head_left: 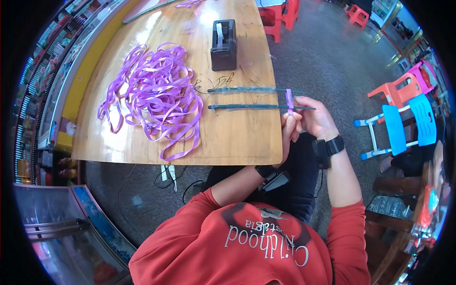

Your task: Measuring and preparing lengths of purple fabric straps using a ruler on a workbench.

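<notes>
Two thin dark green rods, a far one (256,90) and a near one (256,106), lie side by side on the wooden table, with clear tape along them. Their right ends stick out past the table's right edge. A short purple ribbon strip (290,100) spans the two rods just beyond that edge. My left hand (288,129) is closed in a pinch at the strip's lower end. From the right, my right hand (317,116) curls its fingers around the rod ends and closes at the same strip; some of its fingertips are hidden.
A tangled heap of purple ribbon (159,95) covers the left of the wooden table (237,147). Behind the rods stands a black tape dispenser (223,47). A blue chair (403,126) and orange chair (396,90) are on the floor to the right. Glass-fronted shelves (52,90) line the left.
</notes>
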The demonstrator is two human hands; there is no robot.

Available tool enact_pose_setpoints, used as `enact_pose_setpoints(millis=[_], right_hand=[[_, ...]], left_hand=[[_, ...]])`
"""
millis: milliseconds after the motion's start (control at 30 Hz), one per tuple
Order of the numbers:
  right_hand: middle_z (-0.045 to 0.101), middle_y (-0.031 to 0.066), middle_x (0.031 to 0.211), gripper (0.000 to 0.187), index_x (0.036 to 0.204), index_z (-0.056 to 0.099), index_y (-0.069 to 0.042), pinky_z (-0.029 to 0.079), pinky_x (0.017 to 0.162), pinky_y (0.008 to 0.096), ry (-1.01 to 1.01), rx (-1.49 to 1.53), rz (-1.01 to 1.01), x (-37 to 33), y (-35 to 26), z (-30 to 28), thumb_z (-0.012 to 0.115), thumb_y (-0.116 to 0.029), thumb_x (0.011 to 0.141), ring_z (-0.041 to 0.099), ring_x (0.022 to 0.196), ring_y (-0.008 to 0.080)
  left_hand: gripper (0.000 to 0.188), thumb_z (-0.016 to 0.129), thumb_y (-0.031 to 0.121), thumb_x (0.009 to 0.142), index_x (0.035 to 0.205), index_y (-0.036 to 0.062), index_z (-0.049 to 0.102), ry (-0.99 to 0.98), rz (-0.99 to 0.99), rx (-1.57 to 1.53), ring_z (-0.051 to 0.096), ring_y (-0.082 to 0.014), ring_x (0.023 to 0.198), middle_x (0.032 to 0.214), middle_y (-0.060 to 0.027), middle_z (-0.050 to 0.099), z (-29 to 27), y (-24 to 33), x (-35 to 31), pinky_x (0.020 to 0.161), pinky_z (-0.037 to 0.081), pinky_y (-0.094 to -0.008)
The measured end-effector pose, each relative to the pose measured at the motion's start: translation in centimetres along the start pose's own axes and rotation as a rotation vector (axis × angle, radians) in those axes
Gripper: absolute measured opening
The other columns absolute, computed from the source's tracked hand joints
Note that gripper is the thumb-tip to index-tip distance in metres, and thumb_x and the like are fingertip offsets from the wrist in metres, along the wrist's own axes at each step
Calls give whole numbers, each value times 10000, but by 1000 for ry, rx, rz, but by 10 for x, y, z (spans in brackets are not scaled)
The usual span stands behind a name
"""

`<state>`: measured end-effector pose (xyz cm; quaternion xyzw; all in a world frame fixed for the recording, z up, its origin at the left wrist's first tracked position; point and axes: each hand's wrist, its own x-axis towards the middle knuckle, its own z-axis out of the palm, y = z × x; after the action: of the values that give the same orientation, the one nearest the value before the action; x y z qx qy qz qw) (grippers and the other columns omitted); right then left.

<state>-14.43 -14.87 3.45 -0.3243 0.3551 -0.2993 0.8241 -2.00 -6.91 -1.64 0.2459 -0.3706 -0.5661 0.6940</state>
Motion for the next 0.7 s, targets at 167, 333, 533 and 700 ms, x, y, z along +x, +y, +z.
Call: enact_pose_setpoints(millis=[167,333,533,700], right_hand=[[670,131,782,321,1039,643,-25,548,534,392,81,-27,-40,0,11,9,597,-330,954,632,542,243],[666,120,730,306,1072,634,-32,494,352,333,155,41,59,9,16,12,563,-316,985,611,465,208],[601,57,619,255,1049,619,-41,413,286,266,133,174,54,25,29,7,536,-279,1006,510,369,124],[538,3,565,191,1008,611,-58,372,284,202,-90,359,91,28,31,5,546,-237,1008,447,356,57]], left_hand=[[214,453,219,1080,1071,90,624,-2,-62,-63,413,-46,578,738,16,521,1,3,-2,485,344,-189],[215,451,216,1080,1081,92,627,6,-119,-69,405,-43,547,742,12,529,1,5,-3,438,343,-192],[220,452,226,1080,1082,88,623,-3,-116,-58,392,-38,530,735,19,521,1,5,-4,433,335,-186],[229,459,257,1077,1069,89,615,0,-145,-9,389,-32,521,726,26,521,0,7,-4,426,324,-181]])
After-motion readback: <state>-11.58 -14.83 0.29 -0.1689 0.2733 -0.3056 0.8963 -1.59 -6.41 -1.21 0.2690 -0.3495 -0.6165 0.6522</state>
